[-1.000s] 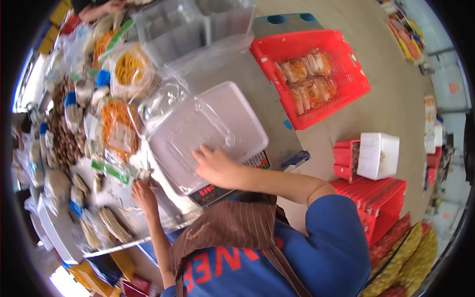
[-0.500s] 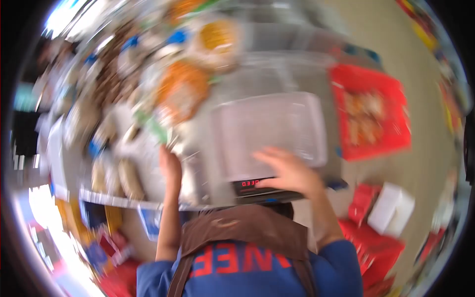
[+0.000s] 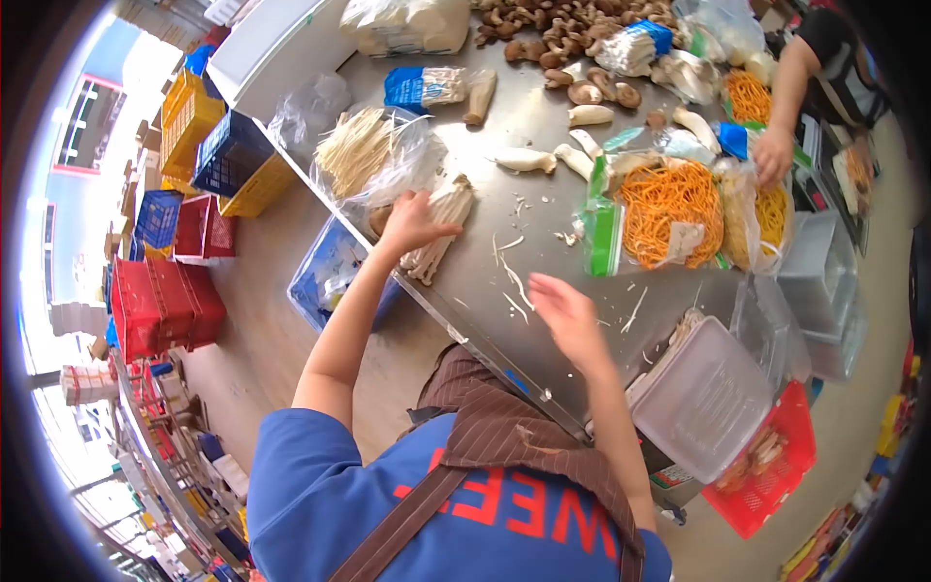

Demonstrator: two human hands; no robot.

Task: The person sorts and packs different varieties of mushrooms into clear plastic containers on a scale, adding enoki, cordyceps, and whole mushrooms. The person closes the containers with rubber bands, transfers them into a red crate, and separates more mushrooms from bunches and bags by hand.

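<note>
My left hand is over the left edge of the steel table, with thumb and fingers apart. It is at the upper end of a bundle of enoki mushrooms; whether it touches them I cannot tell. Just above it, an opened plastic bag holds pale, thin strands. My right hand is held over the table, slightly blurred, its fingers stretched out and nothing in them. Loose enoki strands lie scattered on the metal between my hands.
Bagged orange strands, king oyster mushrooms and brown mushrooms lie farther back. A clear plastic tub stands at right beside a red basket. Below the left edge is a blue bin. Another person's hand touches a bag.
My view has swung left and sharpened. My right hand has left the tub and scale and is over the table; my left hand has come to the enoki bundle.
</note>
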